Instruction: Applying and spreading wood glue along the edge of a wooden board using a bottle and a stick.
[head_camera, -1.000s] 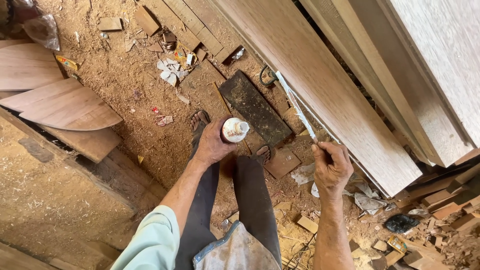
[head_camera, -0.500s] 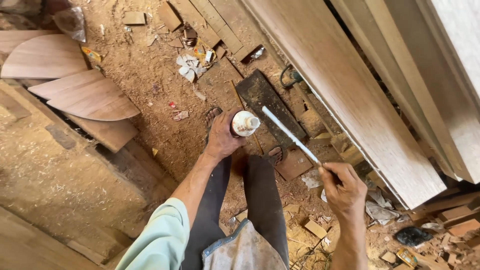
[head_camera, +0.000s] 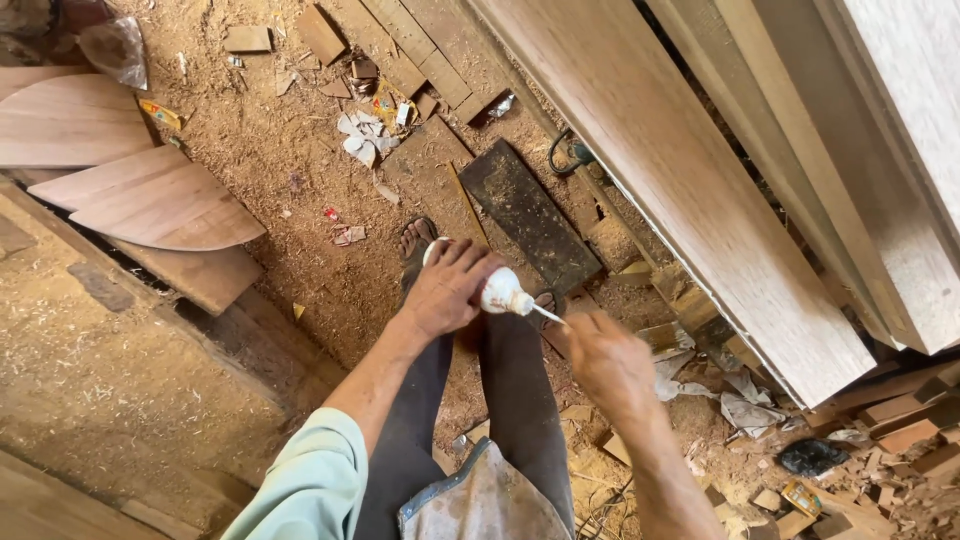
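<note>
My left hand (head_camera: 445, 290) grips a small white glue bottle (head_camera: 500, 293), tipped on its side with the nozzle pointing right. My right hand (head_camera: 610, 365) is closed around a thin pale stick (head_camera: 548, 314), whose tip meets the bottle's nozzle. Both hands hover over my dark trousers and a sandalled foot on the sawdust floor. Most of the stick is hidden inside my right fist.
Long pale planks (head_camera: 680, 170) lean across the upper right. A dark board (head_camera: 525, 215) lies on the floor beyond my hands. Curved wooden panels (head_camera: 150, 200) are stacked at the left, above a sawdust-covered bench (head_camera: 100, 370). Small offcuts (head_camera: 900, 430) litter the lower right.
My left hand has tipped the bottle from upright to sideways. My right hand has drawn the stick away from the plank and brought its tip down to the nozzle.
</note>
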